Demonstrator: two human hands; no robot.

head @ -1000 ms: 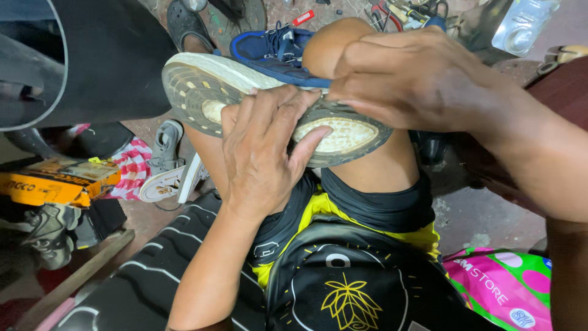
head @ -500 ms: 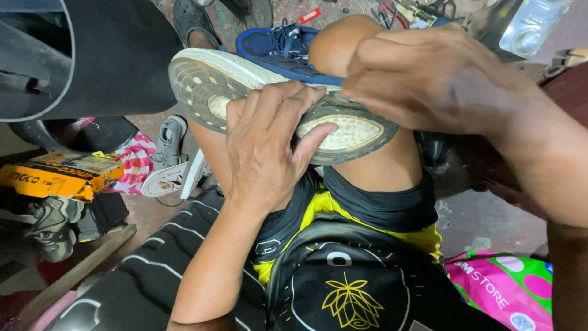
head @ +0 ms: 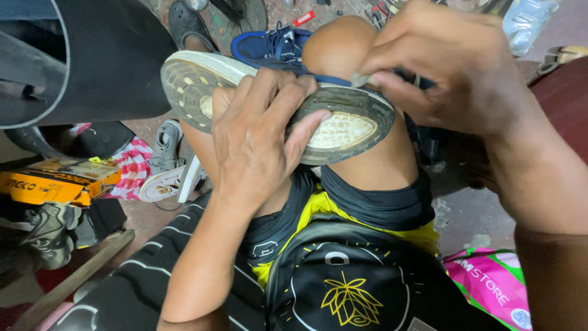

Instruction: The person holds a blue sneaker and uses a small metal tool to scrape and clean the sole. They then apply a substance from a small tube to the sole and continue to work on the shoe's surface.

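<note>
A blue sneaker with a worn pale sole (head: pixel 343 125) lies sole-up across my bare knees. My left hand (head: pixel 257 138) presses flat over the middle of the sole, fingers spread and gripping its edge. My right hand (head: pixel 447 67) is closed around a small thin tool at the shoe's upper edge, near the heel seam. The tool is mostly hidden by my fingers.
A black pouch with a gold leaf emblem (head: pixel 349 288) rests on my lap. White shoes (head: pixel 168 178) and an orange box (head: pixel 55 184) lie on the floor to the left. A pink and green bag (head: pixel 496 285) lies lower right, a plastic bottle (head: pixel 527 24) upper right.
The view has closed in on the shoe. My right hand has shifted a little along the shoe's upper edge; my left hand keeps pressing the sole.
</note>
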